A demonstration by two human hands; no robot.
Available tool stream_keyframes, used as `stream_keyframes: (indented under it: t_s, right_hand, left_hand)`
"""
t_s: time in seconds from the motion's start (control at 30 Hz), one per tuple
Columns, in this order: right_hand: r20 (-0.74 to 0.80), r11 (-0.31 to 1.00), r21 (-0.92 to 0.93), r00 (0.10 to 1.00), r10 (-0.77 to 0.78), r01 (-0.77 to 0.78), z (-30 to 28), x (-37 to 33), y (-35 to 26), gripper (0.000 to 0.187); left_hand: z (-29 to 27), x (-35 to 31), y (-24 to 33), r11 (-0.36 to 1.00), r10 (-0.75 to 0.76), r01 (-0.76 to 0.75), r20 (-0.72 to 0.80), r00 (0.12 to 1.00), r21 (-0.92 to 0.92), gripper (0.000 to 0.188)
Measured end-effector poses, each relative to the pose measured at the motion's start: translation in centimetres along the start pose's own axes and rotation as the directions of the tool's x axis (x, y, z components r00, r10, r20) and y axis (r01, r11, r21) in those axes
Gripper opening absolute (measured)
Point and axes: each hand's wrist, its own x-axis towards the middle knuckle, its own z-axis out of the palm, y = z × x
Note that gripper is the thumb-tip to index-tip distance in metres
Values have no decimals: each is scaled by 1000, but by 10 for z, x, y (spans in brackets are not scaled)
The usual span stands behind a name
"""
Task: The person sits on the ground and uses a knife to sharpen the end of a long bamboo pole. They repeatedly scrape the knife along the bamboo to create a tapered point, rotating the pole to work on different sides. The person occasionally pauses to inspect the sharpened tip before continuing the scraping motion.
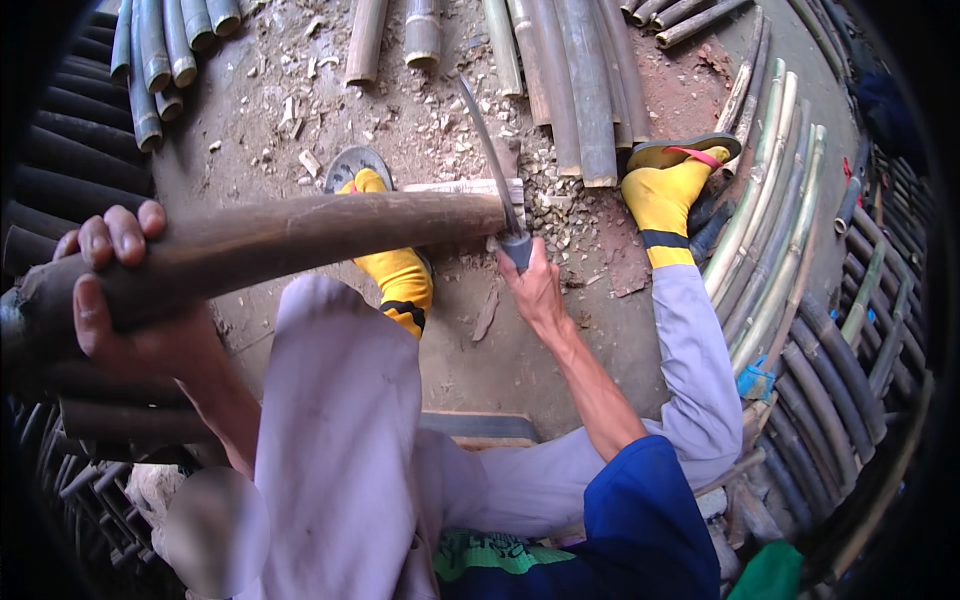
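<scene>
A thick brown bamboo pole (330, 235) lies across my raised knee, slanting from the left edge toward the middle. Around its near-left part my left hand (115, 270) is closed, fingers over the top and thumb on the near side. My right hand (535, 290) grips the dark handle of a knife with a long curved blade (485, 140). The blade points up and away, its lower part right at the bamboo's right end; whether it touches or cuts in, I cannot tell. Beneath that end is a pale split wooden block (460, 187), partly hidden.
Wood chips (565, 225) litter the floor around my yellow-socked feet. Cut bamboo lengths (580, 90) lie ahead, and dark poles (85, 150) are stacked at left. Long pale bamboo poles (775, 230) lie at right, beside more stacked poles (830, 390).
</scene>
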Motion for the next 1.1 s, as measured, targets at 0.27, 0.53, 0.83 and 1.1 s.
stream_keyframes:
  t_s: [0.27, 0.53, 0.83, 1.1]
  right_hand:
    - [-347, 870, 51, 826, -445, 490, -27, -22, -59, 44]
    - [40, 985, 169, 999, 20, -27, -17, -8, -20, 41]
    - [32, 996, 10, 995, -91, 91, -5, 11, 12, 47]
    - [-221, 930, 130, 924, -311, 344, -30, -22, -45, 38]
  left_hand:
    - [-16, -2, 7, 995, -1, 10, 88, 996, -95, 45]
    - [-18, 0, 4, 992, -2, 38, 287, 958, -120, 49]
    - [17, 2, 6, 987, 0, 25, -154, 988, 161, 51]
    - [-18, 1, 7, 940, 211, -99, -331, 920, 326, 35]
